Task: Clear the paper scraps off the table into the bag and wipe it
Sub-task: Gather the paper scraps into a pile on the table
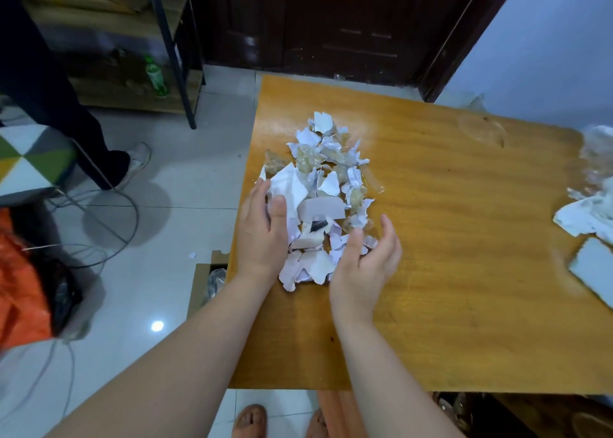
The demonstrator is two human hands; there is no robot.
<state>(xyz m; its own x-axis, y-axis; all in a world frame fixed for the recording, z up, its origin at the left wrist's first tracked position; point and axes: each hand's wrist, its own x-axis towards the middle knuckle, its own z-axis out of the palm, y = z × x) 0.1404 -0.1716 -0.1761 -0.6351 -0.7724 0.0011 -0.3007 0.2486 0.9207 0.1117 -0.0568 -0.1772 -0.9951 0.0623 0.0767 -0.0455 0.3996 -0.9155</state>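
Fingers relaxed, the left hand (262, 235) at nine o'clock and right hand (365, 265) at five flank the heaped paper scraps (323, 185).

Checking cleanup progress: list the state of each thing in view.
paper scraps, heaped in one pile on the table
left hand, open, flat against the pile's left side
right hand, open, cupped at the pile's right side
table, scraps on it, uncleared
cardboard box, on the floor, flaps open
door, shut
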